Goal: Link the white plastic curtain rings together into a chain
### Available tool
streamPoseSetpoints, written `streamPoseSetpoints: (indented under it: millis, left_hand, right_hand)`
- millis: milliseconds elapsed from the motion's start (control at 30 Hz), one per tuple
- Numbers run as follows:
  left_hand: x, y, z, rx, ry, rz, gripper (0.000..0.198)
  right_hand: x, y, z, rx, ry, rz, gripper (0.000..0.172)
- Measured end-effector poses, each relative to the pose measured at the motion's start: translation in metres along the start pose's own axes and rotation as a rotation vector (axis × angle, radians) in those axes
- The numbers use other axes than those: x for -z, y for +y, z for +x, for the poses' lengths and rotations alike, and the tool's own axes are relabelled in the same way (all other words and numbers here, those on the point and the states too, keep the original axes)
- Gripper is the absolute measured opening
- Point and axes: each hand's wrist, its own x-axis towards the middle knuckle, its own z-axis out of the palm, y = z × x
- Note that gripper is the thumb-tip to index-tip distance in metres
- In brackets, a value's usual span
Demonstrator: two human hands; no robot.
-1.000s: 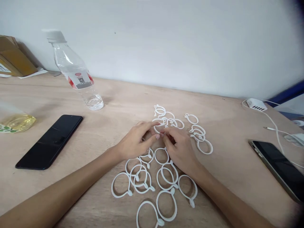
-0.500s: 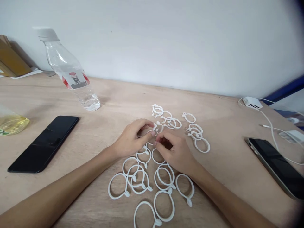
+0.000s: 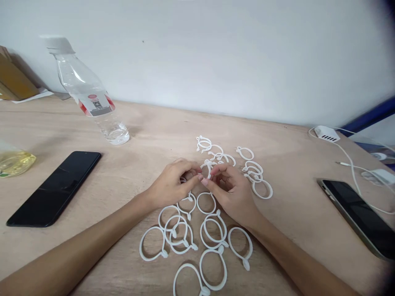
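Between my two hands, a white plastic curtain ring (image 3: 210, 171) is held up a little above the wooden table. My left hand (image 3: 175, 183) comes in from the left, its thumb and fingers closed on the ring's near left side. From the right, my right hand (image 3: 236, 193) pinches at the same ring, its thumb tip almost meeting the left thumb. Fingers hide part of the ring. Below the hands lie several loose white rings, among them a front ring (image 3: 213, 267) and a far-left ring (image 3: 141, 246), some overlapping.
Behind my hands lies a small group of rings (image 3: 204, 144), with another group (image 3: 262, 189) to the right. A black phone (image 3: 55, 187) and a clear water bottle (image 3: 92, 98) are at left. Another phone (image 3: 358, 218), white cables (image 3: 352, 164) and an adapter (image 3: 326, 133) are at right.
My right hand has moved up and closer to the left hand, its fingers now at the held ring. The held ring has turned slightly. The loose rings have stayed put.
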Motion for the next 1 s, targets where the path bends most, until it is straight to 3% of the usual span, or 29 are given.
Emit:
streamPoseSetpoints:
  millis: [200,433,600,700,900,1000]
  left_hand:
    - [-0.0016,-0.0012,-0.0002,0.019,0.052,-0.024,0.035]
    - [0.0014,-0.0014,0.0006,0.07,0.092,-0.252,0.017]
    - [0.0046,0.0039,-0.0015,-0.05,0.014,-0.269,0.014]
    - [0.0049,0.0051,-0.002,-0.119,-0.023,-0.22,0.011]
    - [0.0032,0.0038,-0.0029,0.031,0.021,-0.216,0.013]
    - [0.0027,0.0035,-0.0036,0.025,0.022,-0.162,0.014]
  right_hand:
    - [0.0006,0.0009,-0.001,-0.041,-0.018,0.082,0.02]
    - [0.0002,0.0014,0.0012,-0.094,0.027,0.084,0.024]
    - [0.0006,0.0032,0.0023,-0.044,0.028,-0.056,0.007]
    - [0.0004,0.0028,0.0026,0.031,0.042,-0.117,0.014]
    - [-0.0025,0.004,0.0018,-0.038,0.093,0.011,0.031]
    - [-0.003,0.005,0.0011,-0.018,0.074,0.076,0.026]
